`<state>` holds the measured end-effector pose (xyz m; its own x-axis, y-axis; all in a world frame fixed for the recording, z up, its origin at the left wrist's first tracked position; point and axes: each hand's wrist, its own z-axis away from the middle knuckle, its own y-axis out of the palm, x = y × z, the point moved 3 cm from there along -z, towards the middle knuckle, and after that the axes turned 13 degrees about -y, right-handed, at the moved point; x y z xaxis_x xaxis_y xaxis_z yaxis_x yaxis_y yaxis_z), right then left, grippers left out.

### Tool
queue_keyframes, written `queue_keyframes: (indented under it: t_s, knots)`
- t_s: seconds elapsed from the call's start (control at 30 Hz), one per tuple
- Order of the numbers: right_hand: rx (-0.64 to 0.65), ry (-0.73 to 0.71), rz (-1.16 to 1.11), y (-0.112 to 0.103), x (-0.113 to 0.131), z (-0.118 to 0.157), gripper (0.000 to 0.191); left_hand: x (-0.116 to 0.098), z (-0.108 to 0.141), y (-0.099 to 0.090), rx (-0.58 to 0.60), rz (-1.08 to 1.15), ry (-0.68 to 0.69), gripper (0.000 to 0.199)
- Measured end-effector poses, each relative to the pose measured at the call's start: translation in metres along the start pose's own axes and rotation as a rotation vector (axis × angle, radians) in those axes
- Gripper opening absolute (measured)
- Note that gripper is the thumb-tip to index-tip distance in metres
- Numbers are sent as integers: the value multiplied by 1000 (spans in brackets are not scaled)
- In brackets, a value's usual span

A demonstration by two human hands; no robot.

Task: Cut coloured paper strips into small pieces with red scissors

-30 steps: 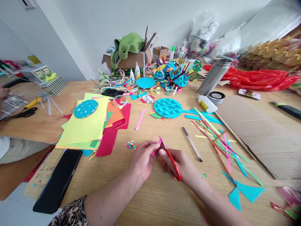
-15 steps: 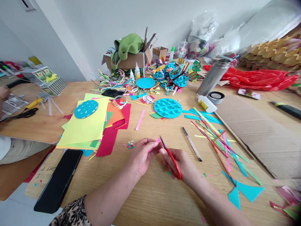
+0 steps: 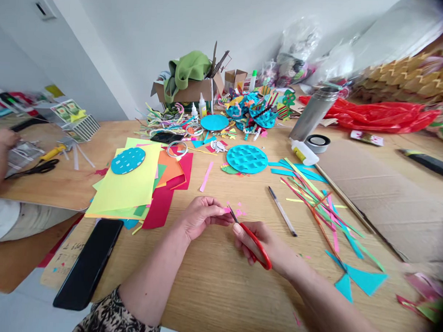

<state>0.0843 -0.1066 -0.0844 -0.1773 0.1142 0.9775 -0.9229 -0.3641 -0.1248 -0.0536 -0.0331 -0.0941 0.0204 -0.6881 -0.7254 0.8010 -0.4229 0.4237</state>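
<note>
Between the fingertips of my left hand (image 3: pixel 205 216) is a small pink paper piece (image 3: pixel 226 210). My right hand (image 3: pixel 257 240) grips red-handled scissors (image 3: pixel 255 240), whose tips touch or nearly touch the pink paper. Small pink scraps (image 3: pixel 239 209) lie on the wood just past the scissor tips. Beyond my hands lie a pink strip (image 3: pixel 206 176) and a textured blue paper oval (image 3: pixel 247 159). A pen (image 3: pixel 282 211) rests to the right of my right hand.
Coloured sheets (image 3: pixel 128 187) and a black phone (image 3: pixel 88 263) are on the left. Paper strips (image 3: pixel 325 203), a steel flask (image 3: pixel 313 113) and cardboard (image 3: pixel 384 191) occupy the right. A person's hand (image 3: pixel 2 141) is at the far left.
My left hand has shifted slightly left and away from the scissors. More of the pink scraps beyond the scissor tips now show. The scissors have tilted and moved slightly down.
</note>
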Motion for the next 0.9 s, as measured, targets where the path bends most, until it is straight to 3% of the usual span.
queue_keyframes:
  t_s: [0.9]
  knots:
    - [12, -73, 148, -1, -5, 0, 53, -1, 0, -1, -7, -27, -35, 13]
